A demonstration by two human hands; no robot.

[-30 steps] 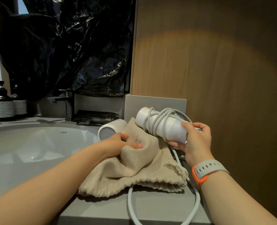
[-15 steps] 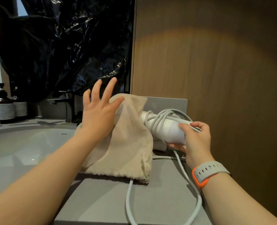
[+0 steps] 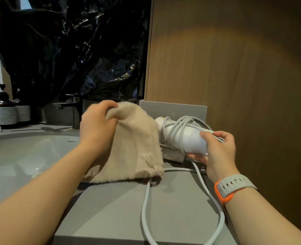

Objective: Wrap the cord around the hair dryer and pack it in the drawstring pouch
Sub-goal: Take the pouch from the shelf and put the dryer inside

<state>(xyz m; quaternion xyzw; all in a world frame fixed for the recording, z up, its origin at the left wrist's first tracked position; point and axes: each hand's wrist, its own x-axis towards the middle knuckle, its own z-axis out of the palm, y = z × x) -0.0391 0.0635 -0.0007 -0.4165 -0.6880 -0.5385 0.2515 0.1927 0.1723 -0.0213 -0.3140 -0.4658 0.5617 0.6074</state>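
Observation:
My right hand grips the handle of the white hair dryer, which lies roughly level above the grey counter. Several turns of white cord wrap its handle. A long loose loop of the cord trails over the counter toward the front edge. My left hand, blurred, grips the top of the beige drawstring pouch and holds it up left of the dryer. The pouch's gathered opening hangs at the bottom, touching the counter. The pouch hides the dryer's head.
A white sink basin lies to the left with a faucet behind it. Two pump bottles stand at the far left. Black plastic sheeting hangs behind. A wooden wall closes the right side. A grey panel stands behind the dryer.
My left hand lifted the pouch off the dryer, spread its fingers, then closed on the pouch's top. The dryer stayed nearly still in my right hand.

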